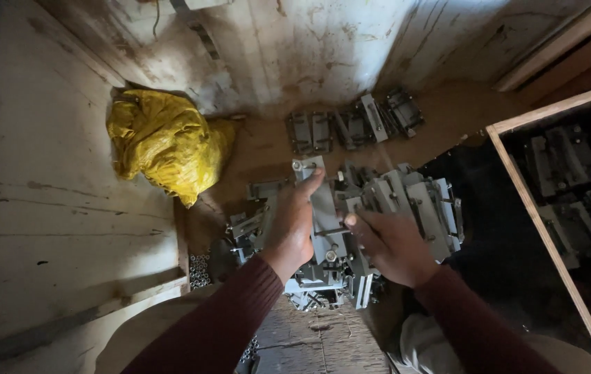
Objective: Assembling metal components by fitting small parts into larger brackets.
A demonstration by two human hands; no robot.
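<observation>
My left hand [292, 225] grips the upper end of a long grey metal bracket [324, 208], fingers wrapped round its left edge. My right hand [391, 244] holds the same bracket lower on its right side, thumb against it. The bracket stands over a heap of similar grey metal brackets [420, 204] lying on the brown floor. Both sleeves are dark red.
A crumpled yellow sack [164, 142] lies left of the heap. More grey brackets [354, 125] sit in a row by the stained white wall. A wooden-framed crate [517, 187] with metal parts stands at right. Small nuts [200, 270] lie near a pale board at left.
</observation>
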